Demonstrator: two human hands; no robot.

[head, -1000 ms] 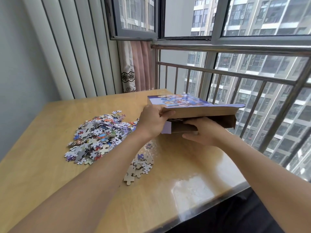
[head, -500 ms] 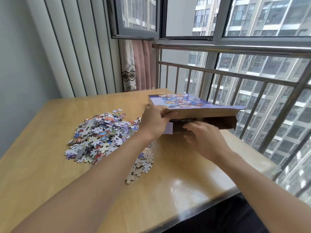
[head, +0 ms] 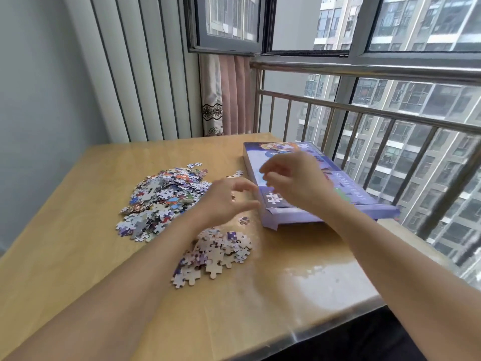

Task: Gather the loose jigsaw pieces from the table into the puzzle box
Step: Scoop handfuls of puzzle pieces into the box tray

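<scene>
Head view, sole camera. The puzzle box (head: 307,183) now lies flat on the table (head: 78,256) near the window-side edge, printed lid face up and apparently closed. A second ago it was propped open, the left hand lifting the lid and the right hand reaching into the gap. Both hands have since let go.

The left hand (head: 226,201) hovers just left of the box's near corner, fingers loosely spread and blurred by motion, with nothing visibly held. The right hand (head: 294,181) is above the lid's near end with fingers loosely curled. Blur hides the fingertips, so I cannot tell whether a piece is pinched there.

The loose pieces remain on the table. The large pile (head: 161,199) sits left of the box, well apart from it. The small pile (head: 216,254) lies nearer the person, beneath the left forearm, many pieces showing their plain backs. A few strays (head: 243,220) lie between the small pile and the box.

Judgement: very little of the gathering is done, since both piles look as full as before. With the lid down, the box probably has to be reopened before any handful goes in.
</scene>
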